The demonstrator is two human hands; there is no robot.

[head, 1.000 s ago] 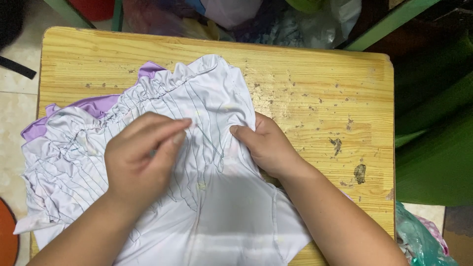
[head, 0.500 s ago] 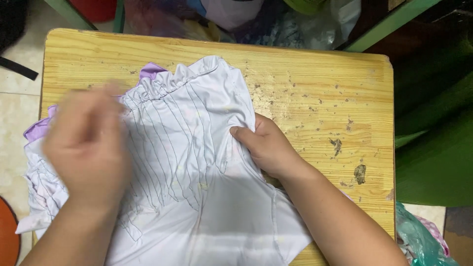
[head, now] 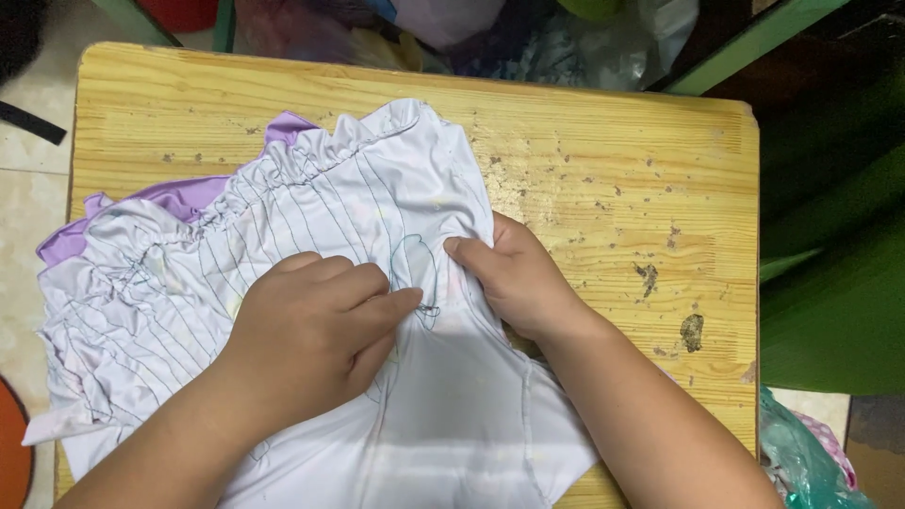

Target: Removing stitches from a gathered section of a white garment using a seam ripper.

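A white garment (head: 311,203) with thin dark stripes, gathered ruffles and a purple lining (head: 179,196) lies spread over the wooden table (head: 603,141). My left hand (head: 311,335) rests palm down on the middle of the cloth, fingers pointing right and pressing on it. My right hand (head: 514,278) pinches the garment's right edge, where the fabric bunches under the thumb and fingers. The fingertips of both hands almost meet. The cloth's lower part hangs over the table's near edge.
The bare right part of the table carries dark stains (head: 693,332). Beyond the far edge lie bundled clothes and bags (head: 528,38). A green frame (head: 830,283) stands at the right, and a plastic bag (head: 801,452) sits at the lower right. Tiled floor (head: 33,188) shows at the left.
My left hand swept out to the left over the ruffles, then came back to the middle of the garment beside my right hand. The right hand kept its grip in place.
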